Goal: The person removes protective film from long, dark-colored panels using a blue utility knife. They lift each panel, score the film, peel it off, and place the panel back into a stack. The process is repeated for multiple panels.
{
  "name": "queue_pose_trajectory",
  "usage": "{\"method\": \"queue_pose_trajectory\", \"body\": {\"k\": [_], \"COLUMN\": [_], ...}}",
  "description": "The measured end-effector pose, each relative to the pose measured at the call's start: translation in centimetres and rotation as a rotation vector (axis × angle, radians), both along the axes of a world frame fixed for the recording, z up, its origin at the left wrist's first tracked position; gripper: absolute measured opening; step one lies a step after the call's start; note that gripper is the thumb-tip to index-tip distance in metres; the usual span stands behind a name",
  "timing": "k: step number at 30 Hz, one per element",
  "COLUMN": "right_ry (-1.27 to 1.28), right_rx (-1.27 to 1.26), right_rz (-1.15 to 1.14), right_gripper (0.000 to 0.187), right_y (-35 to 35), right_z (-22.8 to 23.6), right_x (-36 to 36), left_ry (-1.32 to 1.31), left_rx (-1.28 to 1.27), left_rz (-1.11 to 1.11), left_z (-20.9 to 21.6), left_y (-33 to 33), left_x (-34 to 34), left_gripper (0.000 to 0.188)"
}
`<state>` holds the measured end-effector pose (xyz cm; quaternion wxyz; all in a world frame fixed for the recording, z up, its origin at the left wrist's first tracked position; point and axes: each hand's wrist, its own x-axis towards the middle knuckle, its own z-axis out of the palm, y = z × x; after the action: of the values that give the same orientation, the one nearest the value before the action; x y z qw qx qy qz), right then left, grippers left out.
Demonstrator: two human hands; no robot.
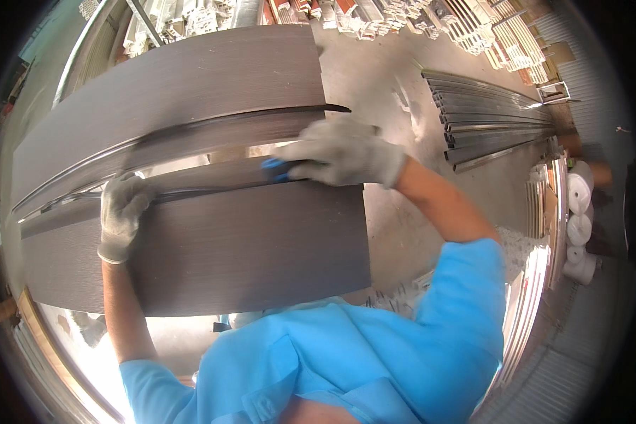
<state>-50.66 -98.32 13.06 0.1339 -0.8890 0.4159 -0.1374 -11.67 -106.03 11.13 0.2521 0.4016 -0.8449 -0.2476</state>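
Note:
Two dark brown wood-grain panels lie side by side, a near panel (247, 247) and a far panel (191, 81), with a gap between them. A thin black strip (205, 191) runs along the near panel's far edge. My gloved left hand (124, 218) lies at that edge toward the left, its fingers bent over the strip. In my gloved right hand (350, 154), near the panel's right end, is a small blue hand tool (277, 169) against the edge. Motion blur and the fingers hide its exact kind. Another dark strip (332, 108) sticks out past the far panel's right end.
Dark metal tubes (487, 116) lie bundled on the floor at the right. Stacks of pale profiles (473, 32) stand at the back. White rolls (579, 212) sit at the far right, beside long white strips (526, 297).

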Motion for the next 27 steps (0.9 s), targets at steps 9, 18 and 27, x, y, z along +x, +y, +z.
{"method": "queue_pose_trajectory", "body": {"k": [9,18,27], "right_ry": [0.219,0.021,-0.027], "right_rx": [0.266,0.036,0.074], "right_rz": [-0.668,-0.253,0.082], "right_gripper": [0.029,0.033,0.032], "right_y": [12.0,3.0,-5.0], "right_z": [4.1,2.2,-0.1], "right_x": [-12.4,-3.9,9.4], "left_ry": [-0.022,-0.009,-0.043], "left_rx": [0.085,-0.006,-0.072], "left_rz": [0.014,-0.062,-0.031], "left_z": [-0.1,-0.7,-1.1], "left_y": [0.2,-0.4,-0.6], "left_x": [0.2,0.8,0.4], "left_gripper": [0.016,0.024,0.023]}}
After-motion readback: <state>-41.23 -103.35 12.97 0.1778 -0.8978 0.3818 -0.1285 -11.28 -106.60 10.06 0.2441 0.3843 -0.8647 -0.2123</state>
